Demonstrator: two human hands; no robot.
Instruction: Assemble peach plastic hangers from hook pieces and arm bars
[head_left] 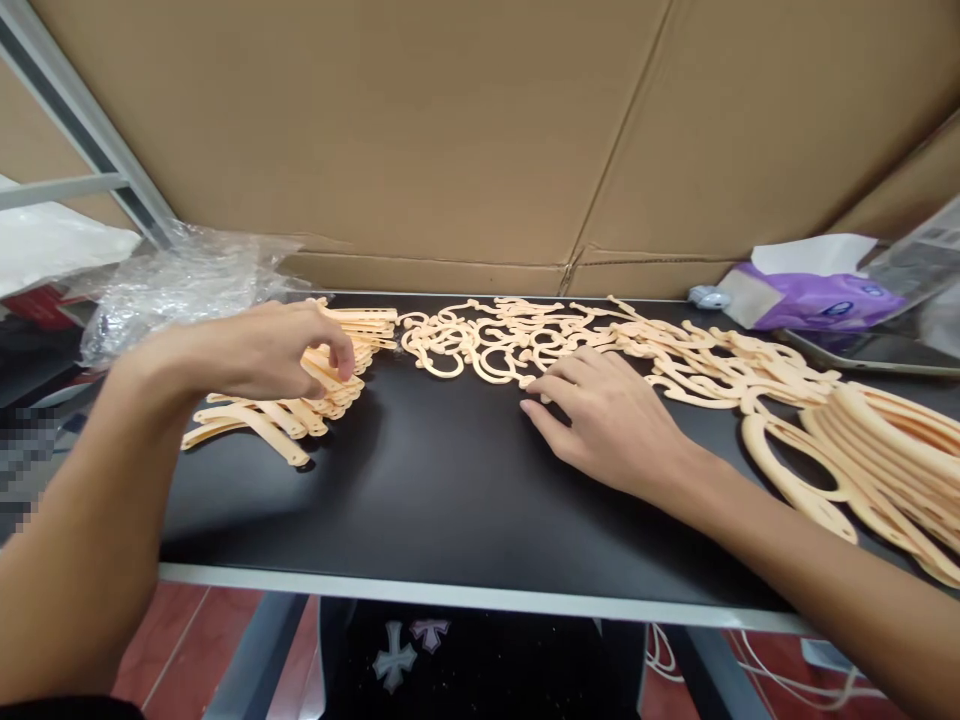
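Note:
My left hand (266,350) hovers over a pile of flat cream plastic strips (274,435) on the left, its fingers curved and apart, with nothing visible in them. The strips have small holes at their ends. At the front of a heap of cream plastic hooks (442,365) is my right hand (600,410). Its thumb and forefinger tips come together around the pale end of one hook, mostly hidden by the fingers. Longer curved cream pieces, like hanger arms (802,480), lie stacked beside my right forearm.
Everything lies on a black table (450,500) with a light front edge. Clear plastic wrap (187,285) is at the back left. A purple tissue pack (817,295) sits at the back right. Large cardboard (420,130) stands behind. White cables (795,685) hang below.

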